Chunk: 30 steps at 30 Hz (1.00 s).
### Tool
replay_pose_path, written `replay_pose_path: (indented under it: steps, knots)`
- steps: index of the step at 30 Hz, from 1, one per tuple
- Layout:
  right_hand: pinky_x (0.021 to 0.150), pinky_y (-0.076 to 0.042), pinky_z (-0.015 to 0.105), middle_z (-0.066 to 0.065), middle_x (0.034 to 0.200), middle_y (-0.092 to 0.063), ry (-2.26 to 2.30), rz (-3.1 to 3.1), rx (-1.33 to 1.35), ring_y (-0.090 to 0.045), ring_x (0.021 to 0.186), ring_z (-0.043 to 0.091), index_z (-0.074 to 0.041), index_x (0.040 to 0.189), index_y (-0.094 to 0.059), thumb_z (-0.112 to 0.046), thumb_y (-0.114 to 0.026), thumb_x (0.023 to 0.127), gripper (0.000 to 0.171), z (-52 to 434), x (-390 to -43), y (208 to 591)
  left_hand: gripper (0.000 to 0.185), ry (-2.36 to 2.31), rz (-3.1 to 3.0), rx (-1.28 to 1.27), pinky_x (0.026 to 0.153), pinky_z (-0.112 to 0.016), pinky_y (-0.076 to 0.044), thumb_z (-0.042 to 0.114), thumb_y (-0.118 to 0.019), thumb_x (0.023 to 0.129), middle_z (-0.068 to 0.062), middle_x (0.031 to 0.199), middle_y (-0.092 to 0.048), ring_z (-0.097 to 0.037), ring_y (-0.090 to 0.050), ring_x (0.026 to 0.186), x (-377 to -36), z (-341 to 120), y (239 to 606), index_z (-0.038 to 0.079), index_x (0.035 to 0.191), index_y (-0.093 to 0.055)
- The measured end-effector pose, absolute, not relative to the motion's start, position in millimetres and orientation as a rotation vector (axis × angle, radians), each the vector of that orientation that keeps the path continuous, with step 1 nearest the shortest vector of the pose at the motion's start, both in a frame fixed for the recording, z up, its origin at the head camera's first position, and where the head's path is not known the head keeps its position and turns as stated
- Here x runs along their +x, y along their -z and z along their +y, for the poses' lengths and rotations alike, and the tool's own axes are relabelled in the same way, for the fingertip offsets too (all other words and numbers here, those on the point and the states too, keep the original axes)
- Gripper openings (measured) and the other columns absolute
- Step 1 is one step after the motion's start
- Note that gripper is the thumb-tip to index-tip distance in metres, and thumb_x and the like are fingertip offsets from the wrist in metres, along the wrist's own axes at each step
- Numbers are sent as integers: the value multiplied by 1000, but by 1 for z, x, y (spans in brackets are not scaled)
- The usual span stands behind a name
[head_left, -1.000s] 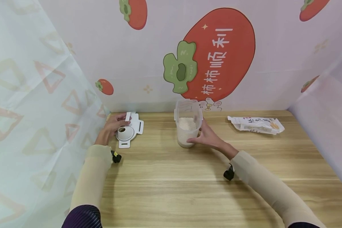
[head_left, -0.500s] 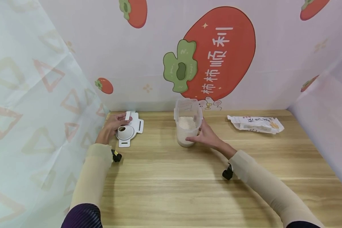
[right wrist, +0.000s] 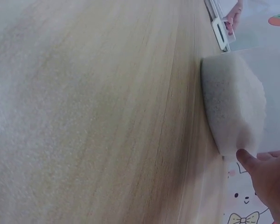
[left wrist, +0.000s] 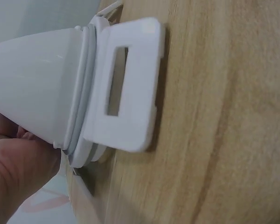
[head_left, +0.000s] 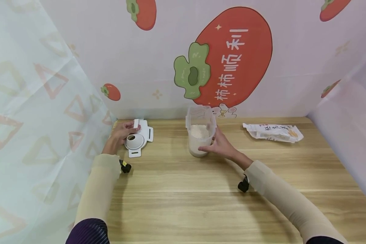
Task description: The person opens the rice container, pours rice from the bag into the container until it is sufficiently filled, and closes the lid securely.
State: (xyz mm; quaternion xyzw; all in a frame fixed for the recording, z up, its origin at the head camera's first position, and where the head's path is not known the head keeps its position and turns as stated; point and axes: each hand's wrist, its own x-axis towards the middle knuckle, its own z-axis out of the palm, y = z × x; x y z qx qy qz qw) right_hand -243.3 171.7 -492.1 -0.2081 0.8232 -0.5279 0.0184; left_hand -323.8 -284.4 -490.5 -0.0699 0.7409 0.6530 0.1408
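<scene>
A clear plastic container [head_left: 198,142], partly filled with white grains that look like rice, stands upright near the back of the wooden table. My right hand [head_left: 219,144] grips its right side, thumb at the front and fingers behind; thumb and grains also show in the right wrist view. At the back left lies a white lid [head_left: 144,132] with side tabs and a cone-shaped spout [head_left: 135,141]. My left hand [head_left: 122,131] holds the lid by its raised flap [head_left: 136,123]. In the left wrist view the spout [left wrist: 37,79] hides most of that hand.
A white printed plastic packet [head_left: 272,132] lies at the back right of the table [head_left: 183,203]. Printed cloth walls rise along the back and both sides, the left one [head_left: 48,135] close to my left arm.
The lid's front tab and spout have shifted very slightly to the right. My right hand and the container have stayed in place.
</scene>
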Motion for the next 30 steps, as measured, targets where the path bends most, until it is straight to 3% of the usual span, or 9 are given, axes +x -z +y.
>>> replay_pose_path:
  steps: [7, 14, 22, 30]
  knots:
    - [119, -37, 65, 15, 169, -31, 1651, 2535, -650, -34, 154, 36, -34, 170, -4, -22, -98, 78, 132, 172, -245, 496, 54, -2017, 2096, -166, 75, -13, -54, -7, -64, 102, 13, 87, -76, 0, -69, 88, -321, -285, 489, -19, 150, -43]
    - [118, -37, 66, 19, 170, -28, 1639, 2545, -657, -33, 155, 36, -35, 170, 0, -24, -97, 78, 135, 173, -246, 495, 57, -1999, 2125, -136, 75, -11, -55, -5, -67, 101, 14, 85, -76, 3, -70, 84, -318, -281, 482, -15, 152, -44]
    - [117, -40, 65, 13, 165, -35, 1641, 2552, -650, -43, 148, 34, -25, 169, -9, -24, -99, 76, 130, 173, -245, 496, 55, -1945, 2190, -65, 74, -12, -55, -2, -68, 101, 12, 91, -76, 2, -70, 87, -310, -270, 471, -15, 150, -48]
    - [117, -39, 65, 18, 167, -33, 1658, 2538, -658, -41, 150, 35, -31, 169, -7, -22, -98, 76, 131, 172, -245, 496, 54, -1948, 2170, -23, 75, -14, -56, 0, -70, 100, 12, 91, -76, -1, -70, 88, -306, -253, 454, -13, 149, -50]
